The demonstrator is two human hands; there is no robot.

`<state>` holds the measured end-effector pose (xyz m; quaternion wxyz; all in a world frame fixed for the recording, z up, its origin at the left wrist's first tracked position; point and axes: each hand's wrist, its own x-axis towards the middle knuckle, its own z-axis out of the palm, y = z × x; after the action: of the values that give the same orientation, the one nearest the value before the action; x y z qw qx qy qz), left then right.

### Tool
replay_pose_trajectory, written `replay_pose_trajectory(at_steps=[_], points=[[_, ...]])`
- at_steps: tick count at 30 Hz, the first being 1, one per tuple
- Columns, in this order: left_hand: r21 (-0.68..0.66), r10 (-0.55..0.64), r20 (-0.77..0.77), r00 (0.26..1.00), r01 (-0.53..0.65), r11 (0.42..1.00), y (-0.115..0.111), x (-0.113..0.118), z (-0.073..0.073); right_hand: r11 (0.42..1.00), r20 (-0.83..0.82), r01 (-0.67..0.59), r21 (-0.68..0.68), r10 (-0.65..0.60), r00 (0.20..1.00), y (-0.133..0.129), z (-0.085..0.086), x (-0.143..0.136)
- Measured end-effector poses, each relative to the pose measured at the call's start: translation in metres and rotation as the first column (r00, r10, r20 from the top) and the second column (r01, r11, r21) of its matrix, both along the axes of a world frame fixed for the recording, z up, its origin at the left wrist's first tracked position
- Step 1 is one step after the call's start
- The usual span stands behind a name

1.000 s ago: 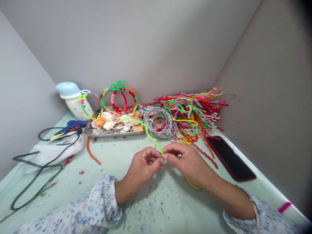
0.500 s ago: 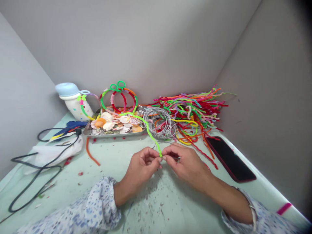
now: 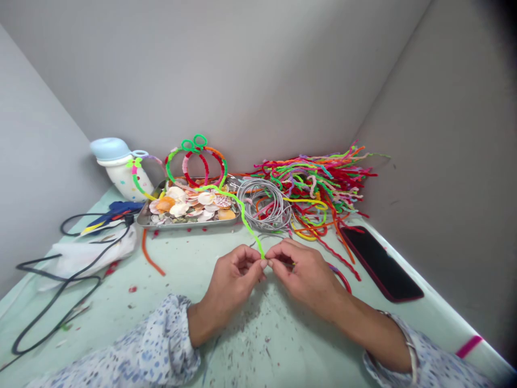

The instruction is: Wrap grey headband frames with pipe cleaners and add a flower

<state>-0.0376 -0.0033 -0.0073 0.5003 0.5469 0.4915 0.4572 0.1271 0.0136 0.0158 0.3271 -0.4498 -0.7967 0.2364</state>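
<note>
A bright green pipe cleaner (image 3: 250,229) runs from the shell tray down to my fingertips. Its lower end is pinched between the thumb and finger of my left hand (image 3: 236,277). My right hand (image 3: 305,272) is closed in a pinch right beside that end, the fingertips of both hands almost touching. A thin strand shows between the right fingers, but what they grip is mostly hidden. From behind the right hand a red and purple curved piece (image 3: 342,277) sticks out, partly covered by the hand.
Behind my hands stand a metal tray (image 3: 189,226) of seashells, fuzzy hoops (image 3: 167,167) and a coil of grey wire (image 3: 264,205). A pile of coloured pipe cleaners (image 3: 319,178) lies back right, near a phone (image 3: 383,264). Leftward are a bottle (image 3: 125,172) and a black cable (image 3: 72,278).
Both hands have shifted very slightly left, still pinching at the green pipe cleaner's end. More of the red and purple curved piece shows beside my right hand.
</note>
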Motion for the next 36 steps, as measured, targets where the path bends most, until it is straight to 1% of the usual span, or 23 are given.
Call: replay_pose_trajectory(at_steps=[8, 12, 16, 19, 24, 29, 32, 36], points=[[-0.012, -0.007, 0.018, 1.0, 0.007, 1.0, -0.001, 0.001, 0.005, 0.996, 0.007, -0.013, 0.084, 0.013, 1.0, -0.001, -0.003, -0.002], [-0.036, -0.005, 0.026, 1.0, 0.006, 0.999, -0.001, 0.001, 0.005, 0.991, 0.011, -0.033, 0.131, 0.031, 0.999, -0.002, -0.005, -0.002], [-0.082, -0.027, 0.078, 0.997, 0.034, 0.996, 0.0, -0.001, 0.004, 0.985, 0.02, -0.079, 0.155, 0.077, 0.997, -0.001, -0.008, -0.001], [-0.119, -0.023, 0.117, 0.993, 0.037, 0.992, 0.001, -0.001, 0.004, 0.981, 0.03, -0.109, 0.161, 0.105, 0.994, 0.0, -0.008, 0.0], [-0.157, -0.005, 0.167, 0.986, 0.032, 0.987, 0.001, -0.001, 0.007, 0.977, 0.05, -0.103, 0.186, 0.095, 0.994, 0.0, -0.008, -0.001], [-0.208, 0.03, 0.175, 0.984, 0.008, 0.978, 0.003, 0.0, 0.008, 0.96, 0.095, -0.122, 0.253, 0.101, 0.99, -0.001, -0.013, -0.001], [-0.217, 0.04, 0.148, 0.988, -0.007, 0.976, 0.003, 0.0, 0.008, 0.942, 0.1, -0.144, 0.302, 0.119, 0.988, 0.0, -0.016, -0.001], [-0.207, 0.031, 0.117, 0.993, -0.007, 0.978, 0.004, -0.001, 0.008, 0.939, 0.098, -0.144, 0.312, 0.119, 0.988, 0.002, -0.017, 0.0]])
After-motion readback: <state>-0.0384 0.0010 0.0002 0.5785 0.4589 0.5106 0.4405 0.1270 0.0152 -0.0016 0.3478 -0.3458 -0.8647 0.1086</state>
